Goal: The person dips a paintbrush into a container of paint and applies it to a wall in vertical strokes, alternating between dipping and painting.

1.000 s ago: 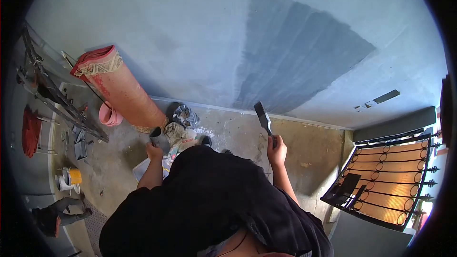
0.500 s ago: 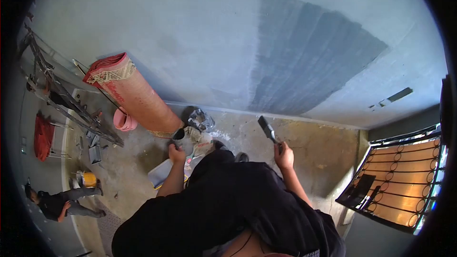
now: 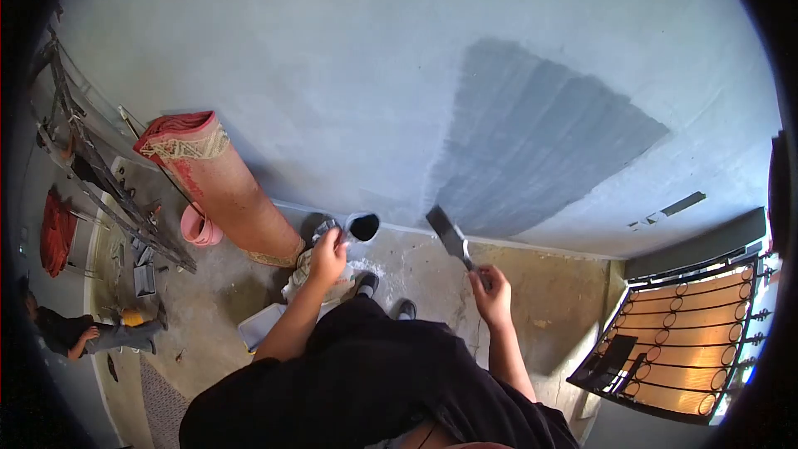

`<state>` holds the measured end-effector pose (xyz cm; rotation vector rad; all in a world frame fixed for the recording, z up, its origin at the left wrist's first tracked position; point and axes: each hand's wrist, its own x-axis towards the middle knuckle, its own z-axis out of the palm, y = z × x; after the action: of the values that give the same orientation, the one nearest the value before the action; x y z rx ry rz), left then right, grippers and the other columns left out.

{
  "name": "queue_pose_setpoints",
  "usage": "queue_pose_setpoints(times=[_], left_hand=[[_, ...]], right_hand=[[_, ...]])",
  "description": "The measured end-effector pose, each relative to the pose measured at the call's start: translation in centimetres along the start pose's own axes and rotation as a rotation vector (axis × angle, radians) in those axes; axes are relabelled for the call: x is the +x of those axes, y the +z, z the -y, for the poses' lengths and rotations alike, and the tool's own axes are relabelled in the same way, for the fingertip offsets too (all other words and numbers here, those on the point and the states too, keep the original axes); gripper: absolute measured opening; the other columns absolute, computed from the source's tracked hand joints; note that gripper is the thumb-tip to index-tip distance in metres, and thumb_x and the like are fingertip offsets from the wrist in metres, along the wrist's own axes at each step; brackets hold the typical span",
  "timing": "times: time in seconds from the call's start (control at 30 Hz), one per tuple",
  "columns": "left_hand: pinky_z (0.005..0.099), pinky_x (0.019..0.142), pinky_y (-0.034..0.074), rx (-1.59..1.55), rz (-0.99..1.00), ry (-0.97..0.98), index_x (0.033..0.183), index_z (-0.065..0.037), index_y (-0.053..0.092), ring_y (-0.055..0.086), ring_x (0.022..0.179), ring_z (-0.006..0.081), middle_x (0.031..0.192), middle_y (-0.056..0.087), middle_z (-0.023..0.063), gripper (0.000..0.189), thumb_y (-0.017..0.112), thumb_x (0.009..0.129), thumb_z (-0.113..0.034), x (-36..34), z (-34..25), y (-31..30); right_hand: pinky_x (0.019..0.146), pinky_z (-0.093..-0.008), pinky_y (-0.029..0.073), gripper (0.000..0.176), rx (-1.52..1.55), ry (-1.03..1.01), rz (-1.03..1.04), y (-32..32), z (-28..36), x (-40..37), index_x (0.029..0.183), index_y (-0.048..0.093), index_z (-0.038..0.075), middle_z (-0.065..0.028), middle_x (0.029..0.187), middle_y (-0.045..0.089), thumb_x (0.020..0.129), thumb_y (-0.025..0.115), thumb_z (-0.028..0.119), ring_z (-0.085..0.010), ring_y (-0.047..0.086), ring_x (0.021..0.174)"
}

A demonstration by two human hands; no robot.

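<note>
My left hand (image 3: 329, 256) is wrapped round a cup (image 3: 363, 228) with a dark inside; what it contains I cannot make out. In my right hand (image 3: 492, 294) is a wide paintbrush (image 3: 449, 234), gripped by the handle, its dark bristles pointing up and left. Both hands are in front of my body, apart from the pale wall (image 3: 332, 83). A darker grey patch (image 3: 532, 141) with streaky edges covers part of that wall, beyond the brush.
A rolled red carpet (image 3: 237, 199) leans on the wall at left, with a pink bucket (image 3: 201, 224) beside it. Below my left arm lie a sack (image 3: 299, 278) and a pale tray (image 3: 259, 324). Another person (image 3: 75, 333) is at far left. A barred window (image 3: 682, 341) is at right.
My left hand has moved up and right with the cup, whose opening now shows more. The brush has shifted slightly left and down. The view has tilted, so the wall patch appears lower.
</note>
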<state>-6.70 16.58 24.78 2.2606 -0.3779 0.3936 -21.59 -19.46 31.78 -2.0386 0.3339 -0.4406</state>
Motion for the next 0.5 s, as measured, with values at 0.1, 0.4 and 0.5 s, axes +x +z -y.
queue_pose_setpoints(times=[0.1, 0.4, 0.5], left_hand=[[0.0478, 0.081, 0.052, -0.054, 0.136, 0.058, 0.114, -0.001, 0.058, 0.064, 0.095, 0.044, 0.101, 0.067, 0.0223, 0.029, 0.066, 0.086, -0.004, 3.4, -1.7, -0.2], [0.0463, 0.089, 0.053, -0.045, 0.282, 0.161, 0.122, 0.001, 0.058, 0.064, 0.105, 0.043, 0.113, 0.067, 0.0234, 0.038, 0.066, 0.086, -0.004, 6.7, -1.3, -2.7], [0.0469, 0.091, 0.053, -0.039, 0.327, 0.173, 0.122, 0.001, 0.059, 0.064, 0.106, 0.0429, 0.114, 0.067, 0.0234, 0.037, 0.064, 0.086, -0.003, 9.0, -0.4, -3.8]], right_hand=[[0.064, -0.0284, 0.047, 0.019, -0.028, 0.091, 0.07, -0.6, 5.9, 1.7, 0.102, 0.067, -0.001, -0.0082, 0.075, 0.065, 0.091, 0.073, 0.013, -0.0111, 0.057, 0.069], [0.066, -0.0319, 0.053, 0.02, -0.091, -0.004, 0.136, 0.2, 12.2, 2.4, 0.102, 0.072, 0.002, -0.015, 0.081, 0.071, 0.086, 0.078, 0.012, -0.0231, 0.069, 0.071], [0.069, -0.0334, 0.056, 0.02, -0.086, -0.042, 0.141, 0.6, 14.6, 2.8, 0.1, 0.074, 0.004, -0.0133, 0.085, 0.074, 0.082, 0.081, 0.008, -0.0238, 0.071, 0.074]])
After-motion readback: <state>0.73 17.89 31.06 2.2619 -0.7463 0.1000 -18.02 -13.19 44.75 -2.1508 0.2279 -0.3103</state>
